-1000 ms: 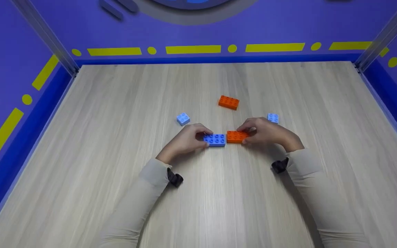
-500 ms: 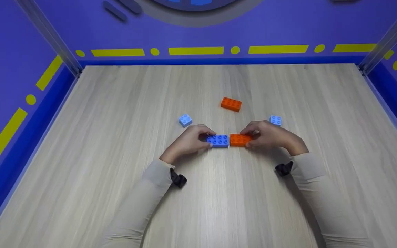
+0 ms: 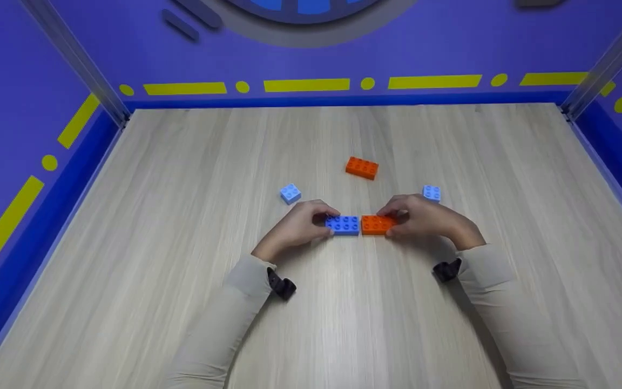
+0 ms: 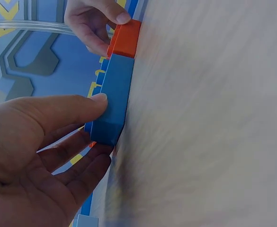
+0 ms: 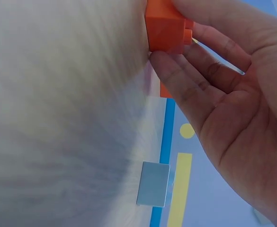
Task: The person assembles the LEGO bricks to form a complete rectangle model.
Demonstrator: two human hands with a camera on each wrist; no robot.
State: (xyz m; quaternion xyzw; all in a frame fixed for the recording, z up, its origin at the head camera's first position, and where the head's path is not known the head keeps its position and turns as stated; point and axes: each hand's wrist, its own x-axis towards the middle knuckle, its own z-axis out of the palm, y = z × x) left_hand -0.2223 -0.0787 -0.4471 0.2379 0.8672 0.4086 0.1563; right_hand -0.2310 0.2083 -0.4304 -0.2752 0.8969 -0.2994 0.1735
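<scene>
Near the middle of the table, my left hand [image 3: 303, 224] pinches the left end of a blue toy brick [image 3: 346, 225] between thumb and fingers. My right hand [image 3: 427, 219] pinches the right end of an orange toy brick [image 3: 374, 225]. Studs up, the two bricks lie end to end with a thin gap between them in the head view. In the left wrist view the thumb presses the long side of the blue brick [image 4: 113, 97], with the orange brick [image 4: 127, 39] right beyond it. The right wrist view shows the orange brick's end [image 5: 165, 32] against the fingertips.
A second orange brick [image 3: 362, 168] lies farther back. One small light blue brick [image 3: 290, 193] sits beyond my left hand, another light blue brick [image 3: 432, 193] just behind my right hand. Blue panels [image 3: 311, 65] wall the wooden table [image 3: 181, 178] at the back and sides.
The head view has shifted slightly. Both hands keep their pinch on the blue and orange bricks, which stay in nearly the same place on the table.
</scene>
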